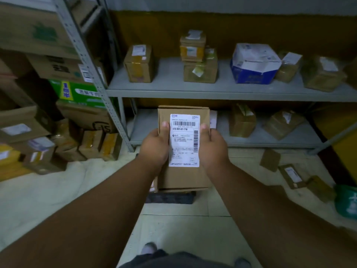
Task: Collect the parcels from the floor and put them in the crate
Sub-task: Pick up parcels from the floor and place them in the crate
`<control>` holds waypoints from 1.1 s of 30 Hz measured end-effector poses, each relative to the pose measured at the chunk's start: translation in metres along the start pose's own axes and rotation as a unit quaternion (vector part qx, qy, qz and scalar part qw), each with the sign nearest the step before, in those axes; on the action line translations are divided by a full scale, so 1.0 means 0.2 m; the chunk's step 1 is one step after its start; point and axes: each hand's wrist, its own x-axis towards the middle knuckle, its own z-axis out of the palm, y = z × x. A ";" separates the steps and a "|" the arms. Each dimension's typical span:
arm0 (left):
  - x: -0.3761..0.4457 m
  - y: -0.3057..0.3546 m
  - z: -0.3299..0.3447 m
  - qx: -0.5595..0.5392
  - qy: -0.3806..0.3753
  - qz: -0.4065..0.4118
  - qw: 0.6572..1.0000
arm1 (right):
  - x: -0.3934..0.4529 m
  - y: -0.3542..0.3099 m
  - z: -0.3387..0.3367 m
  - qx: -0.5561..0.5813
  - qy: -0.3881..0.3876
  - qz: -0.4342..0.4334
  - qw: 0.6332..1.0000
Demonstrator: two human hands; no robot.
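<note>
Left hand: the left hand (154, 149) grips the left edge of the held parcel, thumb curled over onto its top face beside the label, fingers hidden beneath
Right hand: the right hand (213, 149) grips the right edge the same way, thumb lying on top near the label's side barcode, fingers out of sight under the box
Held parcel: a brown cardboard parcel (183, 176) held between both hands above the floor, in front of the lower shelf, long side pointing away from the person
Label: a white shipping label (184, 140) is stuck on the parcel's top face, with a barcode along its far end and a second barcode down its right side
Under the parcel: a dark object (170, 198) lies on the floor just below the parcel's near edge; what it is cannot be told
Floor parcels: three flat brown parcels (291, 176) lie on the pale floor (173, 225) to the right, near the shelf's foot; a green bag (346, 202) sits at the right edge
Shelving: a grey metal shelf (212, 89) ahead carries taped boxes on its upper board, among them a blue and white box (253, 63), with more boxes on the lower board
Left stack: cartons (38, 117) piled high on the left, one green (77, 93)
Feet: shoe tips (148, 248) show at the bottom edge
</note>
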 end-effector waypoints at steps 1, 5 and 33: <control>0.05 -0.03 -0.12 0.010 0.005 0.003 1.000 | -0.02 -0.03 0.12 0.006 -0.001 0.001 1.000; 0.18 -0.12 -0.37 0.012 0.007 -0.017 1.000 | -0.05 -0.11 0.40 0.005 0.006 -0.006 1.000; 1.66 -1.67 0.27 0.144 -0.096 -0.160 0.972 | 1.20 1.35 1.40 -0.189 -0.048 0.117 0.974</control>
